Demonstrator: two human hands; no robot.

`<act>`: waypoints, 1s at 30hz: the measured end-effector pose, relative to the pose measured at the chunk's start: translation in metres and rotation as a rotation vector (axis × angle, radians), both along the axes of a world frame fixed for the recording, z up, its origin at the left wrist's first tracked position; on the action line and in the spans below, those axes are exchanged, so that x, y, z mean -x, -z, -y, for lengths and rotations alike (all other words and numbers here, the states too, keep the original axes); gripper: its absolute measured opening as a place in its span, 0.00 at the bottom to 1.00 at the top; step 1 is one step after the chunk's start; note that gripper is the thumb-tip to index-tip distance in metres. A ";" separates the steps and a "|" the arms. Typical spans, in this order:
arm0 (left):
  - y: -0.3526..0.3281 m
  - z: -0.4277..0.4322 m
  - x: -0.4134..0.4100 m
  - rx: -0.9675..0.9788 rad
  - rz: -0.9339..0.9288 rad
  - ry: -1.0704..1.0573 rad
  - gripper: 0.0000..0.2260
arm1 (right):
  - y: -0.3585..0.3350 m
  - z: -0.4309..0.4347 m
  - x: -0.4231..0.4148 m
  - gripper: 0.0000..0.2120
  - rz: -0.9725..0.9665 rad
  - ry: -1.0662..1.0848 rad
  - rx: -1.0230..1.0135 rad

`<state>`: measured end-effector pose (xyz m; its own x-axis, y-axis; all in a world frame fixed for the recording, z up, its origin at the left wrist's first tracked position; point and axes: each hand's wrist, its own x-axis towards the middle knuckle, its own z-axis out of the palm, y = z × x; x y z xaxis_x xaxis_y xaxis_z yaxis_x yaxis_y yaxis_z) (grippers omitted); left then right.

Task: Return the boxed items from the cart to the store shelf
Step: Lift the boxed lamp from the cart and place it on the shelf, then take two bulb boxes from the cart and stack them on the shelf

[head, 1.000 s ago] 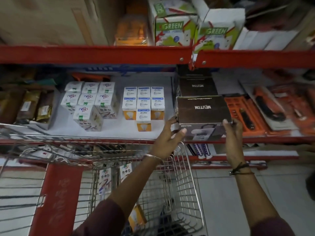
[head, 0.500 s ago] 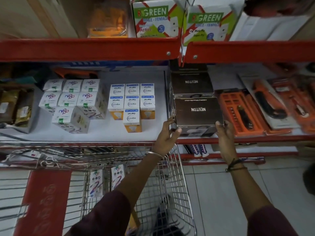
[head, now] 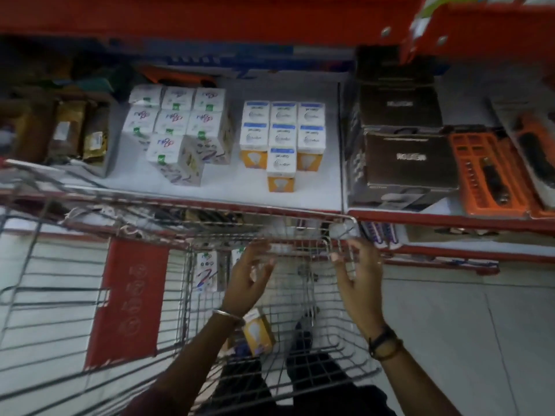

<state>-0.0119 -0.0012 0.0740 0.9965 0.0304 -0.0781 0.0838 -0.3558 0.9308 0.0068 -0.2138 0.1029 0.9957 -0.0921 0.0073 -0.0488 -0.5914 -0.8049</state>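
Observation:
A dark brown box [head: 411, 162] lies on the shelf [head: 228, 187] at its front edge, with another dark box [head: 399, 106] behind it. My left hand [head: 249, 274] and my right hand [head: 359, 274] hover empty over the wire cart [head: 303, 298], fingers apart, palms facing each other. Inside the cart lie a yellow bulb box [head: 258, 330] beneath my left wrist and white patterned boxes [head: 207, 270] standing against the far wall. On the shelf stand white patterned boxes [head: 177, 127] and several blue-and-yellow bulb boxes [head: 282, 139].
Orange tool packs [head: 486, 175] lie right of the dark boxes. A tray of gold packets [head: 78, 133] sits at the shelf's left. The red upper shelf beam [head: 210, 16] hangs overhead. A red cart seat flap [head: 129, 298] is at left. Tiled floor [head: 450, 340] lies to the right.
Both hands have let go of the dark brown box, which now rests on the shelf, and dropped down over the cart. The view has tilted downward.

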 end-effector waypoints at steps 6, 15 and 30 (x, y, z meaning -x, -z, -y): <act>0.097 -0.082 0.069 -0.326 -0.440 0.045 0.22 | 0.072 -0.082 0.035 0.20 -0.483 -0.546 0.158; 0.198 -0.134 0.103 -0.549 -0.689 0.368 0.36 | 0.184 -0.147 0.057 0.29 -0.660 -0.993 0.726; 0.218 -0.161 0.082 -0.350 -0.686 0.561 0.22 | 0.200 -0.136 0.030 0.37 -0.881 -0.902 0.567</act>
